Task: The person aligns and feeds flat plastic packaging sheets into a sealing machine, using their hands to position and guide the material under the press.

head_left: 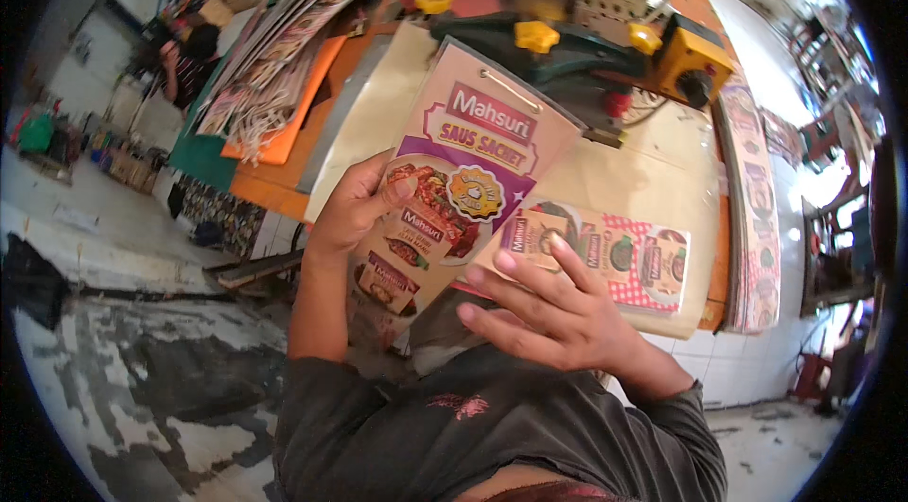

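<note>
My left hand (357, 204) grips the left edge of a long printed card (511, 124), thumb on its front. The card is tan at the top and purple lower down, with pictures of food and sachets, and a pale strip crosses a slot near its top edge. It is held tilted above the worktable. Close to its lower right side is my right hand (567, 318), fingers spread and holding nothing. Beneath and beyond those fingers, another printed card (653, 261) with a red checked pattern lies flat on the cream table sheet (676, 166).
A machine with a dark green bar (492, 34) and yellow knobs (536, 36) stands at the back, beside a yellow control box (695, 62). Stacked printed cards (284, 58) with white strings rest at the left; more printed sheets (754, 218) line the right. Another person (184, 62) is far left.
</note>
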A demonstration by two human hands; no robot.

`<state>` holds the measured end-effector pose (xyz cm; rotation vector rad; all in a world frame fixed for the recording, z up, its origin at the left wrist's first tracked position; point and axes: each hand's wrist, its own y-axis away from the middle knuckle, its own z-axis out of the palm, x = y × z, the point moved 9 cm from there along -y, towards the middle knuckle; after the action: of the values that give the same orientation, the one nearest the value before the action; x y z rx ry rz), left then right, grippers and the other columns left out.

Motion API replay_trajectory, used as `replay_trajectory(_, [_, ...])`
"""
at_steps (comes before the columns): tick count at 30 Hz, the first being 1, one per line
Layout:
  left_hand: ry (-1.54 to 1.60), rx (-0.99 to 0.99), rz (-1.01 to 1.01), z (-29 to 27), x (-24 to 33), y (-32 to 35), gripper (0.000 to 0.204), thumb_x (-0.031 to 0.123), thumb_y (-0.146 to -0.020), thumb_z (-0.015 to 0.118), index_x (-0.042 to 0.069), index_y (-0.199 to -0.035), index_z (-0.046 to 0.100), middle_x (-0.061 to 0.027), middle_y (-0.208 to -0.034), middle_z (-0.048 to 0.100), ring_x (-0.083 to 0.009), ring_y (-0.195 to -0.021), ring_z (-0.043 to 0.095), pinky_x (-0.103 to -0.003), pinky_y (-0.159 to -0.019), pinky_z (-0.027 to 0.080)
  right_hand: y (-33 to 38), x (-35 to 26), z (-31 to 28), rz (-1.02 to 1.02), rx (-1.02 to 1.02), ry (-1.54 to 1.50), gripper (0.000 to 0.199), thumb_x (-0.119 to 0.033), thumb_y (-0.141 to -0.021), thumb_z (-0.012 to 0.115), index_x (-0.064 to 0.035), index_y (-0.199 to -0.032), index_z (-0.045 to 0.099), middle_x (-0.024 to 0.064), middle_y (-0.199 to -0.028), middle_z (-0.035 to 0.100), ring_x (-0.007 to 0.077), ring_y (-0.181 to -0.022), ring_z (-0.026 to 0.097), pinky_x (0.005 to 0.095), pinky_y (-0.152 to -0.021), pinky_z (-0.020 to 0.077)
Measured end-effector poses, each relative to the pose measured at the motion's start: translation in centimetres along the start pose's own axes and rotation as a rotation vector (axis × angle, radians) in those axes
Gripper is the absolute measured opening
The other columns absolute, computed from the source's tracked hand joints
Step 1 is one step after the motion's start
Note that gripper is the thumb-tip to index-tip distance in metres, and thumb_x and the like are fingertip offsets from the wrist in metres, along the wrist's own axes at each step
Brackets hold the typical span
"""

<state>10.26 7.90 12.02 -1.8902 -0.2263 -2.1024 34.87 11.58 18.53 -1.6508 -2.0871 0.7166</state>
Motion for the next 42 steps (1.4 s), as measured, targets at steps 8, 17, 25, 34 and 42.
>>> replay_trajectory(8, [0.230,-0.142,-0.311,5.1,-4.3,-1.6,0.052,0.026,-0.106,0.062,-0.003,-0.148,0.049,-0.0113,-0.135,0.066,-0.0183,-0.120,0.066,-0.034,-0.104,0.052,-0.1,2.7,0.5,0.137,-0.093,0.151,0.045,-0.026,-0.096,0.062,-0.0271,-0.141,0.062,-0.0001,-0.152,0.058,0.0187,-0.148,0.047,0.0525,-0.126,0.0263])
replay_trajectory(17, [0.288,-0.364,-0.399,9.0,-6.7,-1.8,0.056,0.020,-0.105,0.064,-0.001,-0.152,0.042,-0.0130,-0.141,0.062,-0.0191,-0.125,0.063,-0.034,-0.105,0.052,1.7,4.9,1.5,0.212,-0.122,0.121,0.042,-0.021,-0.090,0.064,-0.0137,-0.131,0.069,0.0034,-0.140,0.067,0.0216,-0.136,0.059,0.0434,-0.113,0.0420])
replay_trajectory(25, [0.416,-0.091,-0.230,5.9,-5.2,-2.6,0.046,0.005,-0.101,0.063,0.001,-0.144,0.045,-0.0195,-0.155,0.051,-0.0215,-0.130,0.061,-0.034,-0.108,0.050,4.1,7.7,0.2,0.371,-0.064,0.134,0.035,-0.015,-0.089,0.064,-0.0081,-0.122,0.073,0.0077,-0.133,0.071,0.0236,-0.131,0.063,0.0415,-0.105,0.0453])
replay_trajectory(34, [-0.278,-0.099,-0.065,0.3,2.6,1.6,0.049,0.005,-0.101,0.063,-0.004,-0.147,0.047,-0.0207,-0.148,0.058,-0.0287,-0.139,0.055,-0.041,-0.117,0.040,8.8,10.9,-4.6,0.670,0.146,0.251,0.039,0.014,-0.078,0.059,-0.0020,-0.109,0.076,0.0124,-0.120,0.076,0.0277,-0.124,0.068,0.0430,-0.106,0.0453])
replay_trajectory(42, [-0.457,0.478,0.427,-8.8,10.9,7.3,0.038,0.021,-0.108,0.057,-0.006,-0.135,0.057,-0.0264,-0.130,0.068,-0.0319,-0.126,0.066,-0.040,-0.109,0.049,13.2,11.8,-7.3,0.845,0.276,0.431,0.044,0.013,-0.081,0.061,-0.0043,-0.118,0.076,0.0114,-0.124,0.076,0.0275,-0.126,0.067,0.0418,-0.109,0.0455])
